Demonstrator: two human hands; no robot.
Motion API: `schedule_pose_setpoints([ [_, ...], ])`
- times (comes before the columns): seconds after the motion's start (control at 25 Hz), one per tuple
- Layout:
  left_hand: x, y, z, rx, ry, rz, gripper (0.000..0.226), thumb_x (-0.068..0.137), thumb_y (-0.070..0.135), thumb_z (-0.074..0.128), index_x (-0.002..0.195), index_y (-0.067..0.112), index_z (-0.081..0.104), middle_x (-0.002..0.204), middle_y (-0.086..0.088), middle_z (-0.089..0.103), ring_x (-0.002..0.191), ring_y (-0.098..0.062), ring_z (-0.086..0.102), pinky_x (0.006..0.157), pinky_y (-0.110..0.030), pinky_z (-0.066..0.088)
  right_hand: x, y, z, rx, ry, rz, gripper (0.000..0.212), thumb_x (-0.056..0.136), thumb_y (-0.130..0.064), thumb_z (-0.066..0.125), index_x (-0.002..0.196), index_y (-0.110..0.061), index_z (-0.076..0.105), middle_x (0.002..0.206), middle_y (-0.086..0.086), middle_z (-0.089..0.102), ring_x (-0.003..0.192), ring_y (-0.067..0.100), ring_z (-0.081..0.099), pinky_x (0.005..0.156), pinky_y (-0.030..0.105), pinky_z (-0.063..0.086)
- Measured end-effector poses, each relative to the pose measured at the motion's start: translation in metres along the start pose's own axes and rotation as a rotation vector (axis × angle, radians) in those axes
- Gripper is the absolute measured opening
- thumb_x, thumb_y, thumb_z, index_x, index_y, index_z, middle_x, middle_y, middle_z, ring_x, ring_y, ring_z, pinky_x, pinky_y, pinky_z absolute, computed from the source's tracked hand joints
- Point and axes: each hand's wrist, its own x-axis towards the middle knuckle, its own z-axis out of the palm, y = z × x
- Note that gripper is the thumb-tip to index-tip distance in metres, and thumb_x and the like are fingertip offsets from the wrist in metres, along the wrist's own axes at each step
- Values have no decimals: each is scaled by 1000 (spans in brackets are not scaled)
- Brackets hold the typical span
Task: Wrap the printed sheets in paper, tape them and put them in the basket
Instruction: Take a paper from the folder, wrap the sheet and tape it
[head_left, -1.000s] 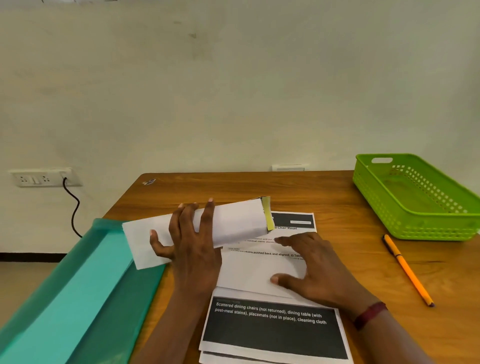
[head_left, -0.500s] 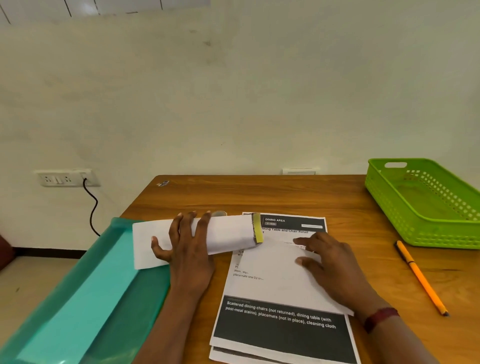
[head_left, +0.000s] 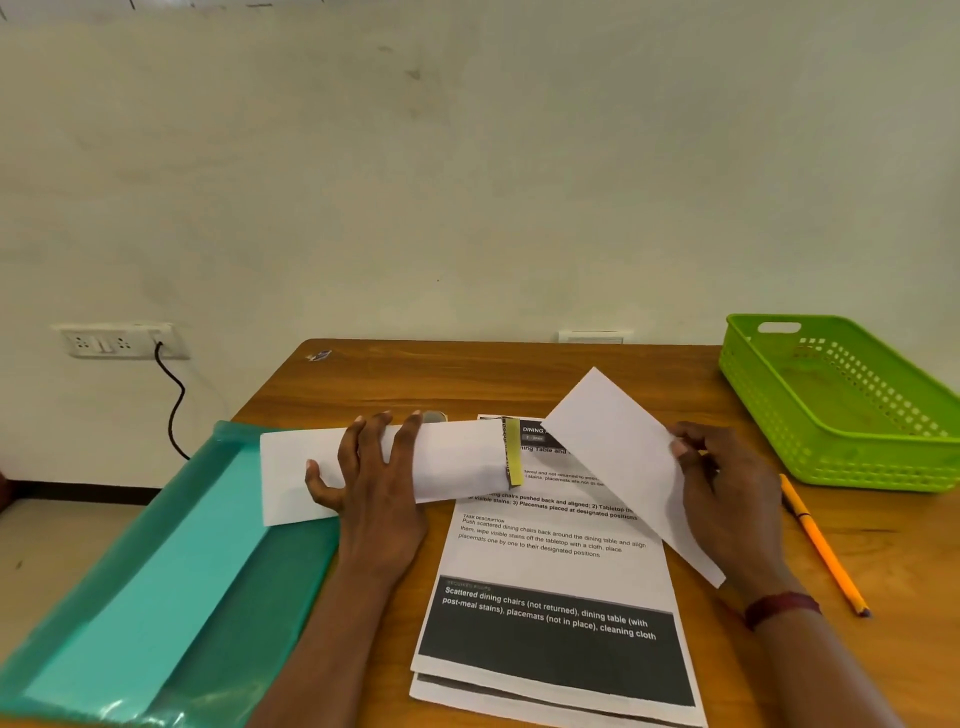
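A white paper-wrapped bundle (head_left: 457, 462) lies across the wooden table (head_left: 415, 384), with a yellow-green strip (head_left: 513, 452) showing at its right end. My left hand (head_left: 376, 493) rests flat on top of it, fingers spread. My right hand (head_left: 727, 483) pinches the edge of a folded white sheet (head_left: 623, 457) and holds it tilted above a stack of printed sheets (head_left: 556, 597). The green basket (head_left: 769, 384) stands at the right, holding nothing that I can see.
A teal plastic folder (head_left: 156, 587) lies at the left, partly under the bundle. An orange pencil (head_left: 821, 545) lies right of my right hand. A small round thing (head_left: 434, 417) peeks out behind the bundle. A wall socket with a black cable (head_left: 171, 395) is at the left.
My right hand has picked the white sheet up off the printed stack and raised it to the right. The left hand stays on the bundle.
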Motion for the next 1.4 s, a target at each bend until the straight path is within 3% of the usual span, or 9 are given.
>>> schedule_pose_setpoints([
  [0.24,-1,1,1,-21,-6,39,98,54,36,85,139,36,35,144,-9,39,137,-31,26,110,-66,9,-7,2,12,-27,-95,-164,25,88,-4,64,108,-18,68,101,1,71,82,21,63,73,57,50],
  [0.52,-2,7,0,-32,-6,54,91,56,52,70,139,35,37,144,-10,37,136,-32,27,109,-66,11,-8,-1,11,-131,-115,-243,24,89,-19,51,102,-24,71,91,-6,70,86,21,59,81,49,43],
  [0.8,-4,10,0,11,-25,104,99,55,53,83,142,32,41,146,-9,34,139,-32,24,111,-63,8,-9,-7,10,-246,-101,-237,29,88,-20,49,105,-24,72,95,-1,69,104,24,47,91,55,35],
  [1.0,-5,12,2,24,-21,112,107,49,47,90,142,33,37,145,-9,34,139,-33,25,110,-63,10,-9,-8,11,-262,-97,-189,30,85,-5,68,105,-28,71,98,-2,67,113,25,43,95,56,27],
  [1.2,-5,12,2,19,-32,108,106,50,48,89,142,33,37,145,-9,33,138,-33,25,110,-63,11,-8,-8,11,-234,-98,-175,31,85,-3,67,105,-27,71,98,-2,66,111,25,44,92,53,27],
  [1.4,-6,15,1,11,-27,130,116,43,30,94,140,36,32,143,-7,32,138,-33,24,109,-63,13,-9,-9,12,-213,-74,-178,32,83,-2,68,103,-26,72,95,-3,64,109,26,46,91,51,27],
])
